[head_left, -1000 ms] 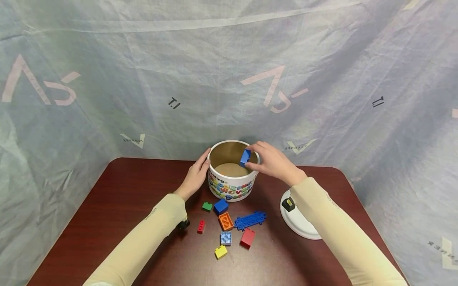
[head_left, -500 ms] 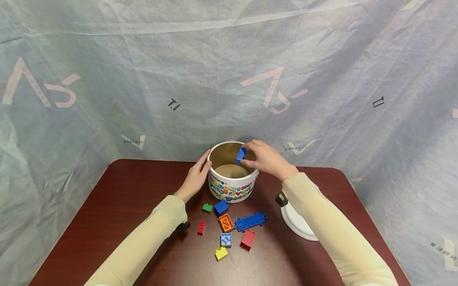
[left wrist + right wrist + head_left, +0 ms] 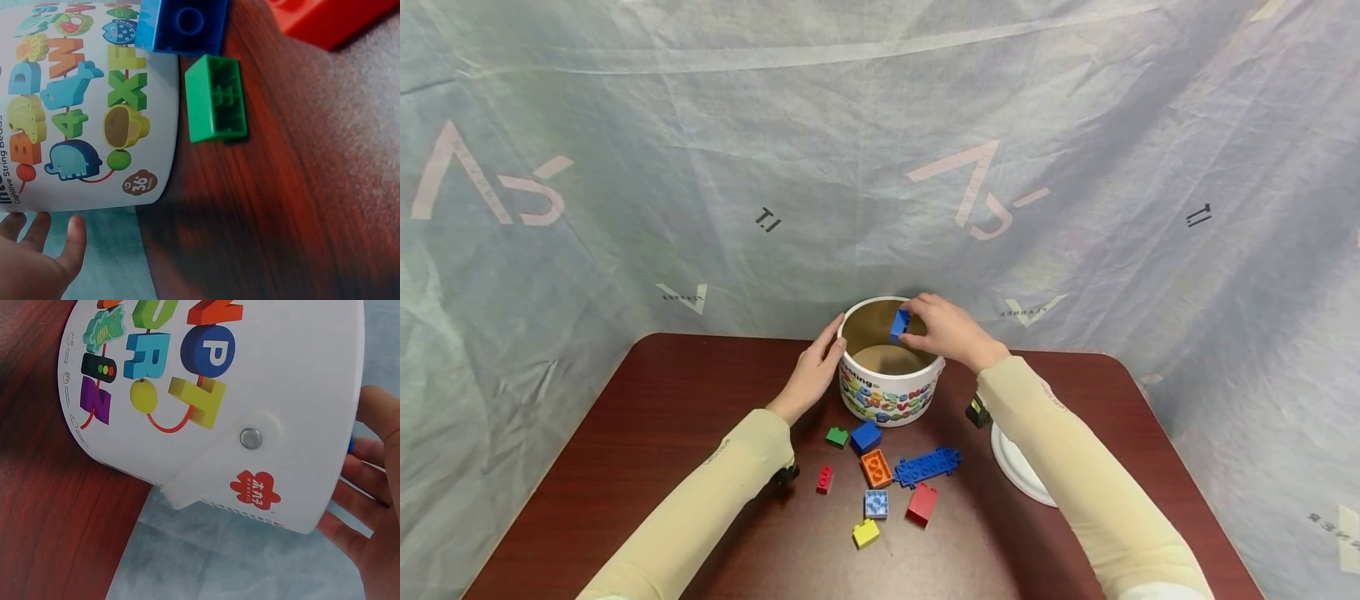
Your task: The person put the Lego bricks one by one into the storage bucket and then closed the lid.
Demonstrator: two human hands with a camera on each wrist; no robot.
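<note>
Person at a dark red table (image 3: 700,400), pale sleeves, both hands at a white bucket (image 3: 891,400) near the table's far edge, middle. Printed letters and animals run round its wall.

Left hand (image 3: 811,375): fingers extended and spread along the bucket's left side, thumb near the rim. Right hand (image 3: 951,333): reaching over the right rim, thumb and fingers pinching a blue brick (image 3: 898,325) at the bucket's mouth; how deep it sits, cannot tell. White handle (image 3: 206,465) hangs down the bucket's right side from a metal rivet.

Near side of the bucket, loose pieces: green brick (image 3: 837,437) on the left, dark blue brick (image 3: 867,437) just right of it. Nearer, an orange brick (image 3: 876,469), hollow side up, with a long blue plate (image 3: 928,467) just to its right. Small red brick (image 3: 825,479) off left. Light blue brick (image 3: 876,504), larger red brick (image 3: 922,505) to its right, yellow brick (image 3: 866,533) nearest. White lid (image 3: 1017,467) on the right, partly behind the right sleeve. Grey printed sheeting (image 3: 850,125) hangs beyond.
</note>
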